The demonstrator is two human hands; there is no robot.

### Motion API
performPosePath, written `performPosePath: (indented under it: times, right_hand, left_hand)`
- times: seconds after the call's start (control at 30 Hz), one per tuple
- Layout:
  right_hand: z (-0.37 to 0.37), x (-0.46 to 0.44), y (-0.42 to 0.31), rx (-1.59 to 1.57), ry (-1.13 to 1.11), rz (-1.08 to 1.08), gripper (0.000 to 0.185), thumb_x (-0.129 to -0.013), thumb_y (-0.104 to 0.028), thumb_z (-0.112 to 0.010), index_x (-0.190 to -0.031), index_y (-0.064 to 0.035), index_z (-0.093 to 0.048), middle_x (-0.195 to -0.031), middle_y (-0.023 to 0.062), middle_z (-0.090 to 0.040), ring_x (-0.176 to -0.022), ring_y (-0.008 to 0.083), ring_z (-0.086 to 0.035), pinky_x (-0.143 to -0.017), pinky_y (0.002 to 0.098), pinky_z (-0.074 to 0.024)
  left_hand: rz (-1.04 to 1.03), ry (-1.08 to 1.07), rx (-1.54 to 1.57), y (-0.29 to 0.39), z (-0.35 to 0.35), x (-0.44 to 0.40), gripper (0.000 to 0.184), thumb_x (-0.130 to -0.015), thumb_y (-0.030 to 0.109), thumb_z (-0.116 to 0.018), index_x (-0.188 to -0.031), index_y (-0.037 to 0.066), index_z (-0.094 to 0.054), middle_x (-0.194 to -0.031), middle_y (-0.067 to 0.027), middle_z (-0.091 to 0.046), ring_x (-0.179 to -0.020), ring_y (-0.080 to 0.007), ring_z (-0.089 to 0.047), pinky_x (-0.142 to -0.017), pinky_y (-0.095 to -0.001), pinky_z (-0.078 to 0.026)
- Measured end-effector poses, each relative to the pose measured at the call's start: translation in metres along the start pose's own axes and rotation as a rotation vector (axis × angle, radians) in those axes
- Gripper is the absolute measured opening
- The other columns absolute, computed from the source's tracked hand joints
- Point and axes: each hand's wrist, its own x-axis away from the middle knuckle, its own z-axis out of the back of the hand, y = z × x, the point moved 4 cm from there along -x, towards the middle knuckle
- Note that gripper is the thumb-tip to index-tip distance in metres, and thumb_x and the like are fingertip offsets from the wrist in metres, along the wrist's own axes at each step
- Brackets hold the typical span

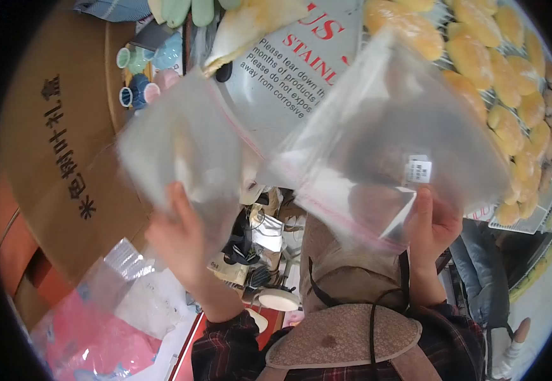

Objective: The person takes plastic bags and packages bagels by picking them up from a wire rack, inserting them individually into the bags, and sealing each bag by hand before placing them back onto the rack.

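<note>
My left hand (177, 238) is closed on a stack of clear plastic bags (187, 149), slightly blurred, with a pink strip along one edge. On the right, my right hand (431, 225) pinches a larger stack of clear bags (365, 133), its thumb on the front near a small white printed label (419, 169). Pink seal strips run along the lower edge of that stack. The two stacks come close together at the middle, and both are held up above a steel surface with red and black print (282, 70).
A cardboard box (66, 146) stands at the left. Below it lies a pink item in clear plastic (98, 330). Yellow bread-like pieces (473, 54) sit on a rack at the upper right. Small bottles (138, 89) stand near the box. Another person's hand (520, 336) shows at the lower right.
</note>
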Motion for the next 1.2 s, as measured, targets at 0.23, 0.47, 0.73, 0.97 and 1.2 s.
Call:
performPosePath:
  times: [0.23, 0.47, 0.73, 0.97, 1.2]
  right_hand:
    - [0.086, 0.059, -0.051, -0.119, 0.225, 0.133, 0.029, -0.092, -0.003, -0.058, -0.120, 0.0007, -0.052, -0.110, 0.0078, -0.061, -0.096, 0.0110, -0.058, -0.085, 0.0246, -0.0465]
    - [0.160, 0.134, -0.070, -0.316, 0.571, 0.094, 0.019, -0.094, -0.008, -0.057, -0.110, 0.0008, -0.052, -0.107, 0.0095, -0.062, -0.095, 0.0124, -0.059, -0.087, 0.0250, -0.0472]
    - [0.188, 0.187, -0.031, -0.435, 0.610, 0.115, 0.022, -0.093, -0.008, -0.058, -0.113, 0.0017, -0.056, -0.107, 0.0091, -0.063, -0.096, 0.0124, -0.059, -0.085, 0.0259, -0.0462]
    - [0.155, 0.201, -0.031, -0.490, 0.543, 0.103, 0.029, -0.092, -0.010, -0.060, -0.117, 0.0032, -0.054, -0.110, 0.0089, -0.062, -0.100, 0.0133, -0.059, -0.090, 0.0263, -0.0453]
    - [0.155, 0.235, -0.104, -0.281, 0.447, 0.296, 0.031, -0.088, -0.008, -0.067, -0.114, -0.0013, -0.053, -0.095, 0.0100, -0.066, -0.080, 0.0120, -0.063, -0.067, 0.0246, -0.0509]
  left_hand:
    - [-0.402, -0.013, -0.452, 0.087, -0.179, 0.050, 0.021, -0.082, 0.014, -0.058, -0.098, 0.001, -0.059, -0.077, -0.0133, -0.065, -0.064, -0.0250, -0.068, -0.055, -0.0321, -0.055]
    - [-0.223, -0.085, -0.015, 0.063, -0.065, 0.018, 0.039, -0.089, 0.031, -0.052, -0.081, -0.005, -0.063, -0.076, -0.0263, -0.064, -0.077, -0.0427, -0.064, -0.069, -0.0482, -0.051]
    - [-0.373, 0.231, -0.381, 0.045, 0.063, 0.024, 0.030, -0.086, 0.025, -0.055, -0.078, -0.001, -0.065, -0.069, -0.0216, -0.064, -0.069, -0.0381, -0.066, -0.065, -0.0472, -0.053]
    - [-0.592, 0.140, -0.433, 0.049, -0.214, -0.001, 0.016, -0.082, 0.012, -0.055, -0.080, 0.002, -0.067, -0.079, -0.0161, -0.066, -0.077, -0.0303, -0.067, -0.068, -0.0408, -0.054]
    - [-0.456, -0.308, 0.200, 0.090, -0.111, 0.042, 0.072, -0.089, 0.058, -0.047, -0.126, -0.003, -0.053, -0.114, -0.0221, -0.062, -0.106, -0.0344, -0.060, -0.088, -0.0454, -0.049]
